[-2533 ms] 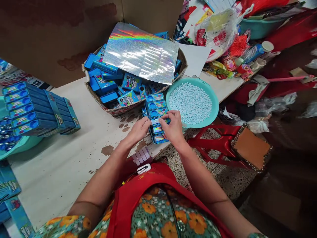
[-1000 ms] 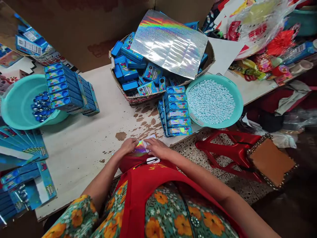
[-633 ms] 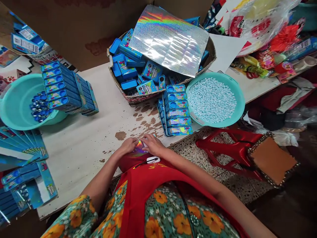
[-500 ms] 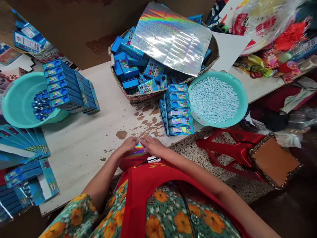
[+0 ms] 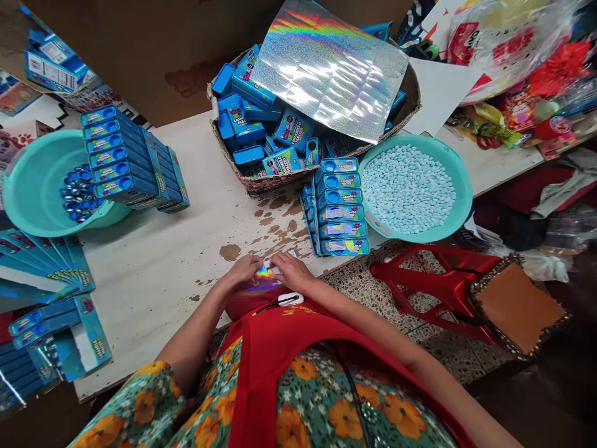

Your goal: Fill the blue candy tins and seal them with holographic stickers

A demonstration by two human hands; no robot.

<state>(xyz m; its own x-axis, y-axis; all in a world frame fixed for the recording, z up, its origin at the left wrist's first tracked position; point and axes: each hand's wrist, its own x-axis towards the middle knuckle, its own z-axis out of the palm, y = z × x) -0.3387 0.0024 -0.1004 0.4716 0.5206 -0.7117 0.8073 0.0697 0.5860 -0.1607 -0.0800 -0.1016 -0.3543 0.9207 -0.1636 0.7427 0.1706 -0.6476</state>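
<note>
At the table's near edge, a small shiny holographic piece (image 5: 265,271) lies between my two hands. My left hand (image 5: 245,270) pinches its left side with closed fingers. My right hand (image 5: 290,271) has its fingers bent over the right side, thumb and fingertips pressed on it. A bit of white paper shows just beyond the right fingers. To the right of my hands stands a stack of blue candy boxes (image 5: 342,213), the nearer ones with shiny strips on them. Under my hands is more purple-tinted holographic material (image 5: 254,291).
Beyond the hands sits a basket (image 5: 270,183) of blue boxes under a large holographic sheet (image 5: 331,68). A teal bowl (image 5: 466,186) of pale candies is at right, another teal bowl (image 5: 28,180) and stacked boxes (image 5: 135,162) at left. A red stool (image 5: 420,280) stands right.
The fingers of my right hand have shifted slightly, and more of the shiny piece shows between my hands. The view has moved a little.
</note>
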